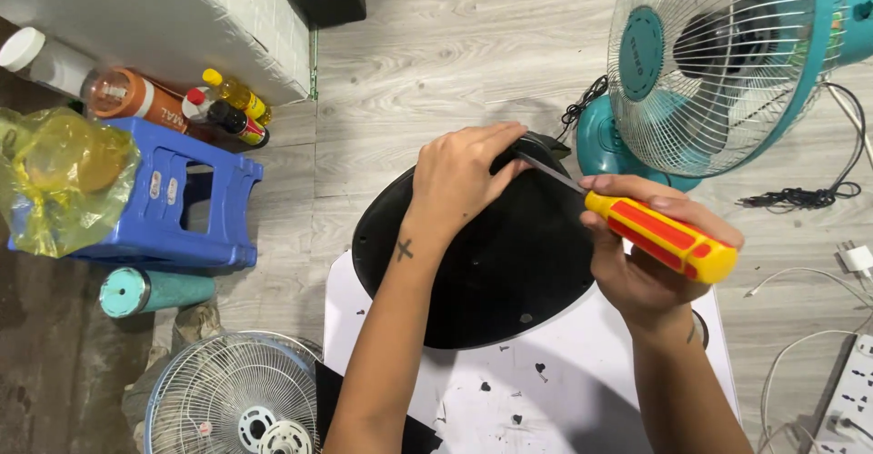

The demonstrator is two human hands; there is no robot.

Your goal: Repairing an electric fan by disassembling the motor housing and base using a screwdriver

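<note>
Screwdriver point(662, 234) with a yellow and red handle sits clamped in the right hand point(641, 254) at centre right of the frame, its tip at the far edge of a black oval base point(482, 272). Left hand point(464, 181) presses curled over that edge, beside the tip. Base rests on a white board point(546, 390); a teal fan point(718, 63) stands at upper right, a blue stool point(173, 199) at left.
</note>
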